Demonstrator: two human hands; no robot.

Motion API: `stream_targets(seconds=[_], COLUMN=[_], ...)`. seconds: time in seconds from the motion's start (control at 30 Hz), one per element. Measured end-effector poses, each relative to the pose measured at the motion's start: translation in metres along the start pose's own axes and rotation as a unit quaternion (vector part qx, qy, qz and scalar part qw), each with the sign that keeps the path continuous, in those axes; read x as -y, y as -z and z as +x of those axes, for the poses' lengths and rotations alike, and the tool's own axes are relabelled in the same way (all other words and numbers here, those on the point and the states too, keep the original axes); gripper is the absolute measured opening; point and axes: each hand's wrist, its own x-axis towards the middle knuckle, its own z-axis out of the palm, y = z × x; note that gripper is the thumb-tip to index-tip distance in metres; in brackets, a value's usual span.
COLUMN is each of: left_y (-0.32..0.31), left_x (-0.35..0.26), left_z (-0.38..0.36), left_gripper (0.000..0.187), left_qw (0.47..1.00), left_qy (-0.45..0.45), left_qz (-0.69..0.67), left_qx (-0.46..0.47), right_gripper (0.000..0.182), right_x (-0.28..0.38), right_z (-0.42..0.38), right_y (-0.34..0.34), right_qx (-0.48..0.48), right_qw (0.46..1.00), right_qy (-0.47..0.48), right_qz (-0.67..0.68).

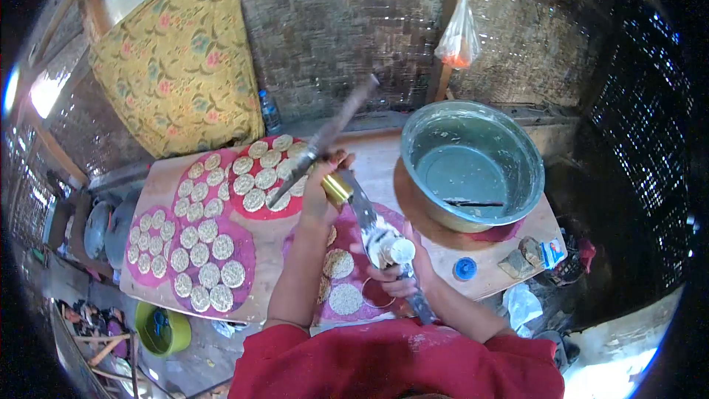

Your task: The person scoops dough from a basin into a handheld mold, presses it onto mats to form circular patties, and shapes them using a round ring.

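Note:
My left hand (325,171) is closed on a long grey bar (343,122), smeared by motion, with a gold-coloured cylinder (337,187) at it. Lower right, my right hand (402,275) wraps round a second dark bar (363,210), which carries a short cylinder coated in white dough (385,248). The two pieces look like parts of a hand press. Below them lies a pink sheet (384,218) bearing a few pale, lacy dough rounds (346,299) and a thin ring (379,292). My right forearm and the tool hide part of this sheet.
More dough rounds (209,275) cover pink and red sheets at left. A large green-grey basin (473,170) stands at back right. Near it are a blue lid (465,269) and stone-like lumps (521,257). A water bottle (269,112) stands behind the table; a green bucket (164,329) sits below.

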Motion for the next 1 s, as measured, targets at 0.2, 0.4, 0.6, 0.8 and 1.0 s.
stream_targets(seconds=[0.2,0.4,0.6,0.8,1.0], left_y=[0.151,0.094,0.070,0.072,0.026], left_x=[0.010,-0.001,0.009,0.025,-0.041], left_z=[-0.069,-0.138,-0.145,-0.158,-0.144], left_gripper=[0.036,0.041,0.055,0.050,0.059], left_qw=[0.703,0.828,0.625,0.743,0.805], left_qy=[-0.108,0.027,0.146,0.156,0.041], left_qz=[0.702,0.539,0.718,0.587,0.456], left_qx=[0.037,0.153,0.270,0.281,0.377], right_gripper=[0.073,0.059,0.069,0.078,0.101], right_x=[0.009,-0.007,-0.032,-0.029,0.002], right_z=[-0.045,-0.018,-0.017,-0.026,-0.114], right_y=[-0.015,-0.064,-0.080,-0.073,-0.015], right_qx=[-0.308,-0.387,-0.245,-0.235,-0.216], right_qw=[0.870,0.558,0.258,0.357,0.844], right_qy=[0.165,0.206,0.132,0.059,-0.137], right_qz=[-0.348,-0.705,-0.925,-0.902,-0.471])
